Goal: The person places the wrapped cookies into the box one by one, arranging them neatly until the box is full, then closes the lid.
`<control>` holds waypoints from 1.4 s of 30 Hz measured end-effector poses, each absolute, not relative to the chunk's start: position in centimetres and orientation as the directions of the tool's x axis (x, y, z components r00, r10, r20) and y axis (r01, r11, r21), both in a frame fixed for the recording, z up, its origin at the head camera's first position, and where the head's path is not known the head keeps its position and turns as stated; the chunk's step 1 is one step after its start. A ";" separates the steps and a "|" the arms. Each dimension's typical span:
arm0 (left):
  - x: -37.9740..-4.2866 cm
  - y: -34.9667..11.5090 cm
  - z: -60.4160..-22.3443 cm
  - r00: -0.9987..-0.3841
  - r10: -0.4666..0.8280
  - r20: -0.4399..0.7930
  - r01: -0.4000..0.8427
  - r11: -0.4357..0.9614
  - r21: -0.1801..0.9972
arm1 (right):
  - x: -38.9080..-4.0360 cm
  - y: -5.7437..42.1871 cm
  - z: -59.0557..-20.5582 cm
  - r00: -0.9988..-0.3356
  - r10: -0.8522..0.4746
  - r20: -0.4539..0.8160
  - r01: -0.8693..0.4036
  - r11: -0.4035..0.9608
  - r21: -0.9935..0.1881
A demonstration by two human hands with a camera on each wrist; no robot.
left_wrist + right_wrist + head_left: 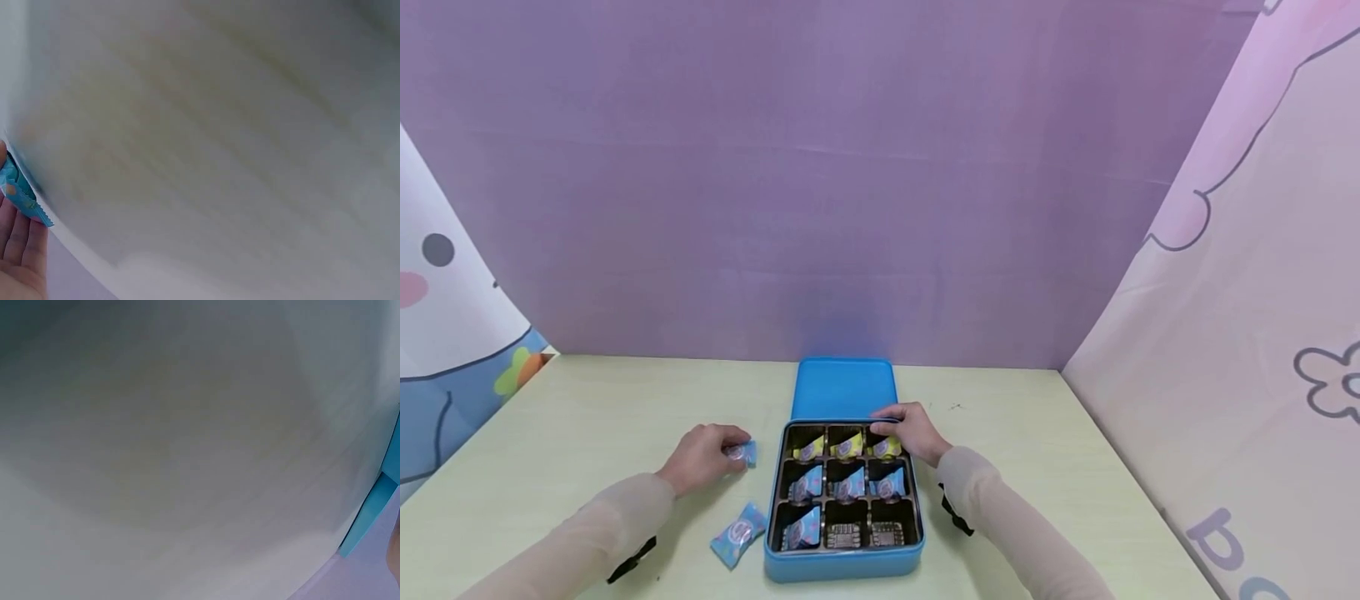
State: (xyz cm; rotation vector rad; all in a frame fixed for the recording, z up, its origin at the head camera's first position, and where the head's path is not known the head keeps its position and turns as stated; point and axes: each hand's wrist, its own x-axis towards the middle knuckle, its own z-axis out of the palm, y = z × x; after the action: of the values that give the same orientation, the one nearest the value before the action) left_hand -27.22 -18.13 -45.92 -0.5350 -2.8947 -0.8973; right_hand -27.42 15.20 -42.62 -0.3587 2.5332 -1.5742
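Observation:
My left hand (703,457) pinches a blue wrapped candy (742,453) just above the table, left of a blue tin box (842,568). In the left wrist view, fingers (19,240) lie against the candy's crimped wrapper (24,194). My right hand (913,432) grips the box's far right corner, thumb inside the rim and forefinger along the back edge. Yellow candies (847,447) fill the box's back row, blue ones (850,483) the middle row. One blue candy (802,530) sits front left; the other two front compartments show bare bottoms.
Another blue candy (738,535) lies on the pale table (1000,483) left of the box. The box's blue lid (845,388) lies open behind it, near the purple backdrop (820,208). Printed cloth walls (1247,333) stand on both sides.

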 end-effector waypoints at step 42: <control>-23.3 -16.4 -40.6 -0.933 0.305 0.189 0.354 0.698 0.622 | -28.1 14.7 -43.0 -0.961 -0.278 0.011 -0.129 0.411 -0.902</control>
State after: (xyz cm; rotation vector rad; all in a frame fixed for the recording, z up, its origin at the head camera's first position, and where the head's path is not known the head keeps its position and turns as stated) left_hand -23.26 -16.35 -40.63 -0.5496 -2.8291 -1.0592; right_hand -28.15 14.73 -42.98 -0.3658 2.5178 -1.5910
